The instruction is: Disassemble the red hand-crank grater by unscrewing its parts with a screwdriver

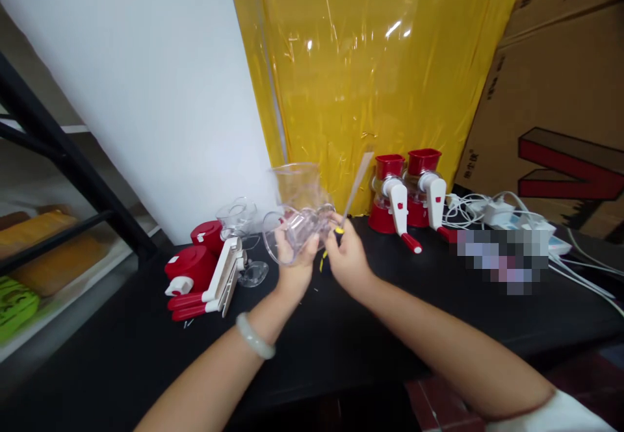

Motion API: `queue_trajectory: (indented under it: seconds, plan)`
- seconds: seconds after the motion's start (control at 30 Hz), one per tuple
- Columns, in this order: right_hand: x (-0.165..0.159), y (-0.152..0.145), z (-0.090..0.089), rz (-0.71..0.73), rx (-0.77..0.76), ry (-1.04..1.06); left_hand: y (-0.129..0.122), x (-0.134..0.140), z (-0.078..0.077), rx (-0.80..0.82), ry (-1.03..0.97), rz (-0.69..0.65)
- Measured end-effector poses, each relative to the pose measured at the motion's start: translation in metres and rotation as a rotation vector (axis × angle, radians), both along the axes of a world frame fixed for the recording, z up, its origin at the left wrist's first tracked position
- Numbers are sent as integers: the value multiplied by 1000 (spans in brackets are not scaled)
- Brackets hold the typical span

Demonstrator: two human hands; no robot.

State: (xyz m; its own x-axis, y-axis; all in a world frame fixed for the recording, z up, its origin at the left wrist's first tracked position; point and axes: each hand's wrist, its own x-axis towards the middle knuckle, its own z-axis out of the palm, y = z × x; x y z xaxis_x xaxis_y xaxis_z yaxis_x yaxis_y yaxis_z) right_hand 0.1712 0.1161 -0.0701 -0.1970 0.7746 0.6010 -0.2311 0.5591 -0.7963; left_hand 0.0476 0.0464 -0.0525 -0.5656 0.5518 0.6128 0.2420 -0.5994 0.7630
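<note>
In front of me my left hand [296, 268] is closed around a clear plastic grinder body [298, 188], tilted, with a wide funnel mouth on top and a round opening toward the left. My right hand [348, 258] pinches a thin tool [358, 185] with a flat, pale, slightly blurred strip pointing up and a yellow-and-black handle. Its fingertips meet the right end of the clear body, and part of the tool's handle is hidden by the fingers.
Red bases [191, 268], red-handled white cranks [224, 276] and clear parts [253, 273] lie left on the black table [331, 347]. Two assembled red-and-white grinders [389, 211] stand right, near white cables and adapters [500, 212]. Yellow-wrapped panel [390, 81] and cardboard box [550, 94] stand behind.
</note>
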Motion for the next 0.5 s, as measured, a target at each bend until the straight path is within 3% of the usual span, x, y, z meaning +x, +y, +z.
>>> queue_trajectory:
  seconds: [0.07, 0.13, 0.2, 0.33, 0.5]
  plan:
    - [0, 1, -8, 12, -37, -52, -1, 4, -7, -24, 11, -51]
    - [-1, 3, -14, -18, -83, -56, -1, 4, -12, 22, -22, 7]
    - [-1, 5, -17, -42, -97, -97, -1, 4, -16, -39, -46, 35]
    - [-4, 3, -20, -25, -148, -166, 0, 2, -26, -54, -15, -29]
    - [-7, 1, -21, -59, -78, -172, 1, -1, -36, -81, -25, 33]
